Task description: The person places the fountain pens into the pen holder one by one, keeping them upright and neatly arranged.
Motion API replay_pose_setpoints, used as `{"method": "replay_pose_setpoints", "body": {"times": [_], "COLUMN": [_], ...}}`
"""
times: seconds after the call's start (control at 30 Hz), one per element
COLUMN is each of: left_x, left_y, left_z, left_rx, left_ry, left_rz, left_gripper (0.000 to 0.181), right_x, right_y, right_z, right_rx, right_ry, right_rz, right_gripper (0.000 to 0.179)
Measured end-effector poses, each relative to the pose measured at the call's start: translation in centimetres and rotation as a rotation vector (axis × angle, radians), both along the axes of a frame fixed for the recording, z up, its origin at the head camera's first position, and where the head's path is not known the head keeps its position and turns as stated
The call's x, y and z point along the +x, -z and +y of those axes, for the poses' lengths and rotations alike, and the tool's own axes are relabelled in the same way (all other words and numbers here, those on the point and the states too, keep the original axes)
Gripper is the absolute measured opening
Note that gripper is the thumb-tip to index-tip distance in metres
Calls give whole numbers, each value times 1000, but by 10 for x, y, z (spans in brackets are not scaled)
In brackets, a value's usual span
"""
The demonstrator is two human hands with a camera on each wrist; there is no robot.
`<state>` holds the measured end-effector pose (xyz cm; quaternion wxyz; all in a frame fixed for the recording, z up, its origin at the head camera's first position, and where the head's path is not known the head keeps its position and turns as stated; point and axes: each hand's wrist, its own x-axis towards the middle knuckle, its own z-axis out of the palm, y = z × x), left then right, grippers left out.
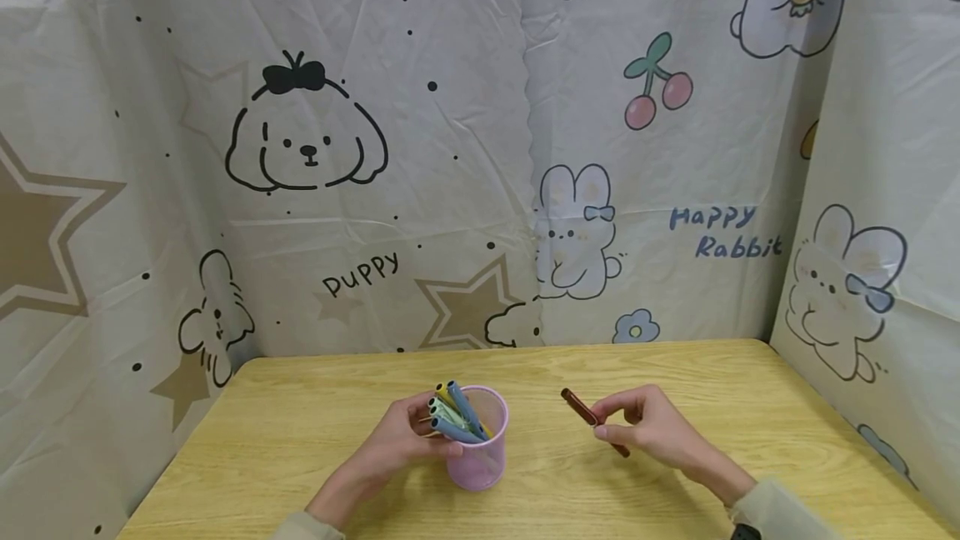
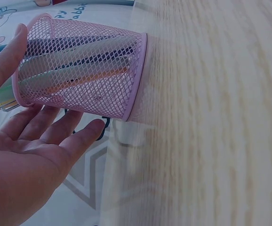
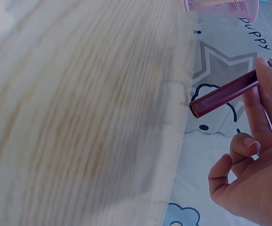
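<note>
A pink mesh pen holder (image 1: pixel 477 467) stands upright on the table, with several blue, green and yellow pens (image 1: pixel 467 409) leaning in it toward the left. My left hand (image 1: pixel 393 442) holds it from the left, thumb at the near side and fingers round the far side. The left wrist view shows the thumb by the rim and the fingers along the mesh (image 2: pixel 84 70). To the right, my right hand (image 1: pixel 654 430) pinches a brown pen (image 1: pixel 576 404) between thumb and fingers. This pen is held slanted above the table, and the right wrist view shows its dark red-brown barrel (image 3: pixel 225 95).
The light wooden table (image 1: pixel 330 390) ends at the back against a hanging cloth (image 1: pixel 450 190) printed with cartoon animals, stars and flowers. Cloth also hangs along the left and right sides. A dark band (image 1: pixel 746 532) shows at the right wrist.
</note>
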<state>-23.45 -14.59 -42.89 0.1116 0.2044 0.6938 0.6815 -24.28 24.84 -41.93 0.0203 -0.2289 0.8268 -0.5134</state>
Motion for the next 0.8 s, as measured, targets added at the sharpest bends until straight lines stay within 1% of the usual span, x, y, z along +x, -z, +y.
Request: {"method": "replay_pose_setpoints", "body": {"times": [0.13, 0.33, 0.6, 0.8], "left_x": [0, -2, -1, -2], "left_y": [0, 1, 1, 2], "left_z": [0, 0, 0, 0], "left_rx": [5, 2, -4, -10], "left_ry": [5, 3, 5, 2], "left_rz": [6, -8, 8, 6], "left_gripper": [65, 65, 66, 65], "right_x": [3, 4, 6, 8], "right_y": [-2, -3, -3, -3], "right_z": [-4, -7, -11, -17], "right_rx": [-10, -21, -33, -50], "right_ry": [10, 17, 33, 29], "right_rz": [-21, -25, -42, -31], "right_gripper": [19, 19, 21, 21]}}
